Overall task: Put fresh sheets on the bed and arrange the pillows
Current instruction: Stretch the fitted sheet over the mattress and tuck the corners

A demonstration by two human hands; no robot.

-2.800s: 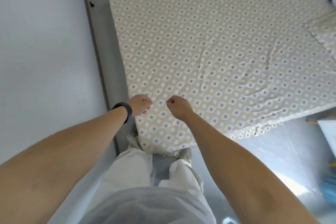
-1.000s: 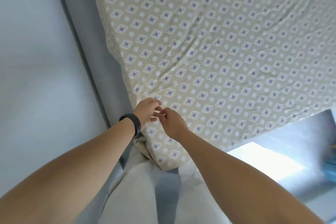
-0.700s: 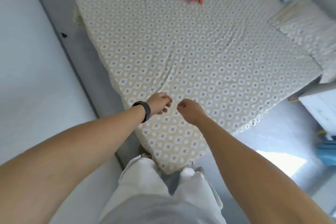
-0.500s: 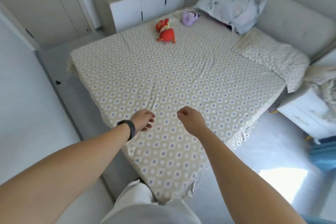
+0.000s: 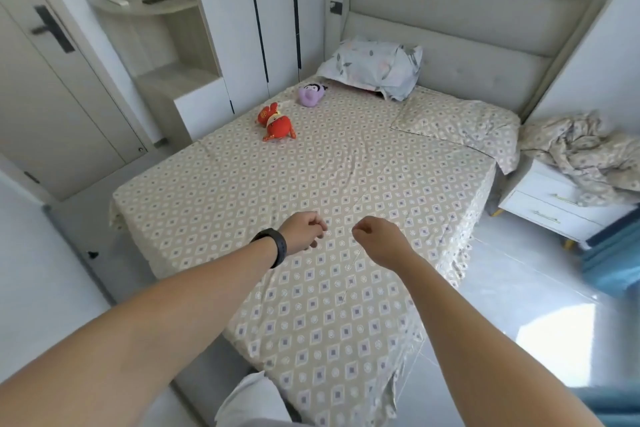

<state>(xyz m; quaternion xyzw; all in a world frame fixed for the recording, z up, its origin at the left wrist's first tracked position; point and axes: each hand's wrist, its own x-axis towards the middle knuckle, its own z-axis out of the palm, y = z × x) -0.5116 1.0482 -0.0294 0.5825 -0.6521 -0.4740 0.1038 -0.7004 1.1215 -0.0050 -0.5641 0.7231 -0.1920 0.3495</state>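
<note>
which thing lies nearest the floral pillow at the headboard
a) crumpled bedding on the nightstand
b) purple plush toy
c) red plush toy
b: the purple plush toy lies just beside the floral pillow, while the red plush toy sits further down the bed.

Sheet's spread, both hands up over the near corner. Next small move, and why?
Probably lower both hands to the sheet and smooth the creases running up its middle. The left hand and right hand hover curled over it, apparently holding nothing, and the patterned pillow and floral pillow lie untidy at the headboard for later.
</note>
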